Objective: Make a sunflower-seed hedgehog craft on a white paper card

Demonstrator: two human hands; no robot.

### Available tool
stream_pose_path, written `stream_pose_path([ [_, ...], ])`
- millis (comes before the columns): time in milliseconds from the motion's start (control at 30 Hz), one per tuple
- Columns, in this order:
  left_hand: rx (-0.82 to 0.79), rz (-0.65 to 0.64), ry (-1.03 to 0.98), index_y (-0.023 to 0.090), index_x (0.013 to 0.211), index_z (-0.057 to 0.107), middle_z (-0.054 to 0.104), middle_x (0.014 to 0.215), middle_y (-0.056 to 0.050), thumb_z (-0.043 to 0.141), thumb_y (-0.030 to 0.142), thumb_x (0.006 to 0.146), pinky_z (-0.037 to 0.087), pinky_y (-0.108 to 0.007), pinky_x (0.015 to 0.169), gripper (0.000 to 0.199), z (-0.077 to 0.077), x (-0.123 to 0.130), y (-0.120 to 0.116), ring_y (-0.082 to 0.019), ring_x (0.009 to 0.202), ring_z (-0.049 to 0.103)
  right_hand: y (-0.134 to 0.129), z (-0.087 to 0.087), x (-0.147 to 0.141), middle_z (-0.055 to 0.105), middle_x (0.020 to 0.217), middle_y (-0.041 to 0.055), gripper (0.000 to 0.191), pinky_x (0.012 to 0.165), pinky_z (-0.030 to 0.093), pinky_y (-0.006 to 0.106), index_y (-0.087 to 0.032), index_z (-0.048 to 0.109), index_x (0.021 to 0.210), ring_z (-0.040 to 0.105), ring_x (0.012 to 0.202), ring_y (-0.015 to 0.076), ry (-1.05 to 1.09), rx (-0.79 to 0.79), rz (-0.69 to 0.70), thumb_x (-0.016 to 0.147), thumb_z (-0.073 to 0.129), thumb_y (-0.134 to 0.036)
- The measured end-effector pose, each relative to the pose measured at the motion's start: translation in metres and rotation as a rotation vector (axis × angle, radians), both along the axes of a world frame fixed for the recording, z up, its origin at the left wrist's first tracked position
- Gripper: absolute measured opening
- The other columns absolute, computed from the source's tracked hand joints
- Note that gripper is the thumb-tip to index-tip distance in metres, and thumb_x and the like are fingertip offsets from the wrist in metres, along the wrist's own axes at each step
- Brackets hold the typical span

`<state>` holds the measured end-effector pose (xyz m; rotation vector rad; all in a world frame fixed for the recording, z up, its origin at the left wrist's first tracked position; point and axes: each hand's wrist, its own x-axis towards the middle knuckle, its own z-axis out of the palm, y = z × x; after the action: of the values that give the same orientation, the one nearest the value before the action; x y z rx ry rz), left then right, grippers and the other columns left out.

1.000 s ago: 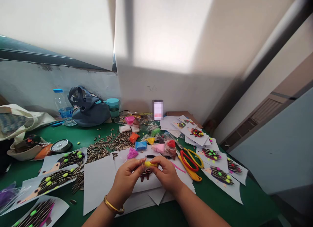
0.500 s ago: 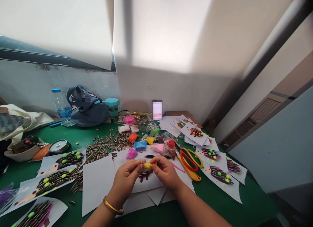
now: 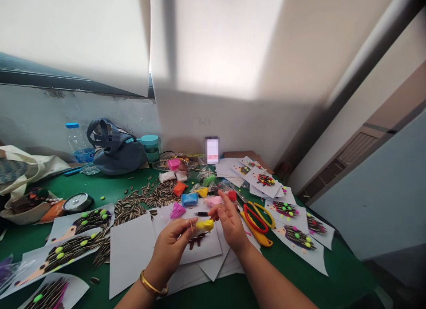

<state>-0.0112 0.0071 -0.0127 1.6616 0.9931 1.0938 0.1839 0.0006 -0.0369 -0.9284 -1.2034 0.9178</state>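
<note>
My left hand (image 3: 175,238), with a gold bangle at the wrist, pinches a small bag of yellow modelling clay (image 3: 204,225). Just right of the bag, my right hand (image 3: 231,224) is raised with its fingers apart, and I see nothing in it. Beneath both hands lies a white sheet (image 3: 208,251) with a partly hidden hedgehog picture (image 3: 199,240). Behind them are a black pen (image 3: 201,214), a magenta clay packet (image 3: 177,210), a blue packet (image 3: 189,199) and a pink packet (image 3: 213,201).
Striped sunflower seeds (image 3: 133,204) are heaped at left centre. Red-handled scissors (image 3: 255,218) and a yellow cutter (image 3: 258,231) lie to the right. Finished hedgehog pictures (image 3: 296,238) flank both sides. A blue bag (image 3: 120,156) and a bottle (image 3: 80,144) stand at the back.
My right hand has let go of the yellow clay bag and moved up and to the right, its fingers opening. My left hand still holds the bag.
</note>
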Motion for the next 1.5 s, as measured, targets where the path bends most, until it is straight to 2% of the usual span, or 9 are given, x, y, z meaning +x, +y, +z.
stream_pose_path([
  [100, 0.074, 0.044, 0.041, 0.02, 0.097, 0.077, 0.072, 0.086, -0.005, 0.062, 0.036, 0.085, 0.058, -0.027, 0.066, 0.024, -0.001, -0.002, 0.001, -0.018, 0.075, 0.068, -0.004, -0.001, -0.002, 0.065, 0.089, 0.004, 0.035, 0.072, 0.051, 0.03, -0.021, 0.06, 0.117, 0.061, 0.078, 0.0165, -0.086, -0.011, 0.078, 0.094, 0.053, -0.047],
  [233, 0.138, 0.034, 0.081, 0.021, 0.092, 0.076, 0.071, 0.081, -0.004, 0.061, 0.035, 0.087, 0.056, -0.026, 0.068, 0.021, 0.0, -0.002, 0.001, -0.017, 0.075, 0.067, -0.011, -0.003, -0.011, 0.063, 0.082, 0.0019, 0.027, 0.064, 0.051, 0.028, -0.02, 0.061, 0.098, 0.062, 0.068, 0.0149, -0.116, -0.093, 0.21, 0.089, 0.061, -0.046],
  [433, 0.162, -0.02, 0.167, 0.022, 0.099, 0.074, 0.07, 0.077, -0.003, 0.058, 0.034, 0.09, 0.054, -0.027, 0.07, 0.022, -0.002, -0.001, 0.002, -0.017, 0.074, 0.066, -0.013, 0.0, -0.017, 0.061, 0.076, -0.0001, 0.023, 0.063, 0.051, 0.028, -0.021, 0.057, 0.092, 0.062, 0.066, 0.0148, -0.097, -0.105, 0.214, 0.087, 0.064, -0.041],
  [633, 0.161, -0.05, 0.235, 0.023, 0.096, 0.074, 0.069, 0.077, -0.002, 0.055, 0.033, 0.092, 0.053, -0.026, 0.071, 0.022, -0.005, 0.001, 0.001, -0.016, 0.073, 0.064, -0.015, 0.001, -0.019, 0.062, 0.074, -0.0009, 0.02, 0.062, 0.052, 0.028, -0.021, 0.055, 0.091, 0.062, 0.065, 0.015, -0.09, -0.091, 0.214, 0.087, 0.064, -0.039],
  [833, 0.192, 0.033, 0.174, 0.023, 0.1, 0.074, 0.074, 0.089, -0.004, 0.058, 0.031, 0.089, 0.056, -0.026, 0.07, 0.021, -0.007, 0.0, 0.0, -0.018, 0.079, 0.068, -0.017, 0.006, -0.02, 0.06, 0.08, -0.0007, 0.014, 0.065, 0.052, 0.028, -0.022, 0.054, 0.091, 0.061, 0.068, 0.0143, -0.123, -0.088, 0.198, 0.083, 0.064, -0.029],
  [1033, 0.12, 0.063, 0.097, 0.021, 0.098, 0.075, 0.074, 0.088, -0.005, 0.061, 0.035, 0.086, 0.057, -0.027, 0.065, 0.023, -0.006, 0.0, 0.002, -0.018, 0.074, 0.069, -0.015, 0.003, -0.018, 0.06, 0.085, 0.0, 0.019, 0.07, 0.052, 0.029, -0.021, 0.054, 0.094, 0.062, 0.074, 0.0149, -0.192, -0.062, 0.204, 0.079, 0.066, -0.024],
  [1200, 0.111, -0.002, 0.124, 0.021, 0.102, 0.075, 0.072, 0.082, -0.004, 0.059, 0.036, 0.088, 0.057, -0.026, 0.065, 0.025, -0.006, 0.003, -0.001, -0.016, 0.068, 0.067, -0.016, 0.0, -0.02, 0.061, 0.078, -0.0009, 0.014, 0.065, 0.05, 0.027, -0.022, 0.054, 0.086, 0.06, 0.069, 0.0145, -0.263, -0.002, 0.092, 0.075, 0.063, -0.019],
  [1367, 0.213, 0.005, 0.264, 0.025, 0.099, 0.074, 0.074, 0.09, -0.004, 0.059, 0.036, 0.09, 0.056, -0.028, 0.077, 0.021, -0.003, 0.004, -0.006, -0.019, 0.082, 0.068, -0.015, -0.002, -0.021, 0.059, 0.071, -0.0025, 0.011, 0.06, 0.047, 0.025, -0.023, 0.054, 0.077, 0.056, 0.065, 0.0136, -0.317, 0.035, 0.031, 0.072, 0.057, -0.014],
  [1500, 0.297, 0.011, 0.358, 0.025, 0.098, 0.074, 0.075, 0.09, -0.004, 0.058, 0.037, 0.09, 0.055, -0.028, 0.078, 0.021, 0.001, 0.004, -0.008, -0.019, 0.084, 0.068, -0.013, -0.006, -0.02, 0.058, 0.07, -0.0032, 0.013, 0.062, 0.045, 0.025, -0.022, 0.054, 0.075, 0.054, 0.064, 0.0126, -0.376, 0.075, -0.016, 0.069, 0.054, -0.011],
])
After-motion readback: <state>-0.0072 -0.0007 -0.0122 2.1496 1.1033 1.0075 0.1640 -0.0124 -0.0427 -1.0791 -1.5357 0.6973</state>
